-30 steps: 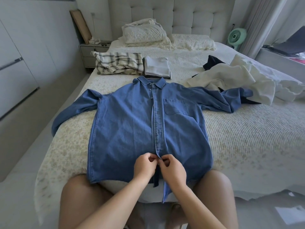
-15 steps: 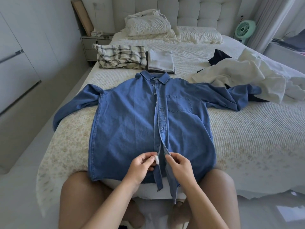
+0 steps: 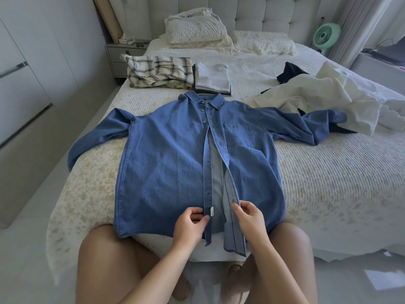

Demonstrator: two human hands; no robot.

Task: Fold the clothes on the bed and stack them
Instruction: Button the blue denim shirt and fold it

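Observation:
A blue denim shirt (image 3: 166, 163) lies face up on the bed (image 3: 328, 183), sleeves spread to both sides, its front parted from chest to hem. My left hand (image 3: 190, 224) pinches the left placket edge near the hem. My right hand (image 3: 249, 218) pinches the right placket edge, held apart from the left. Beyond the collar sit a folded plaid garment (image 3: 160, 72) and a stack of folded grey and white clothes (image 3: 211, 79). A loose heap of white cloth (image 3: 324, 99) with a dark garment (image 3: 291, 72) lies at the right.
Pillows and a folded quilt (image 3: 197, 29) sit at the headboard. A nightstand (image 3: 122, 55) stands left of the bed, and a green fan (image 3: 326, 36) at the back right. White cupboards line the left wall. My bare knees press against the bed's foot.
My hands have moved apart, each taking one placket edge with it, so the shirt front has opened from the hem upward. The view has shifted slightly.

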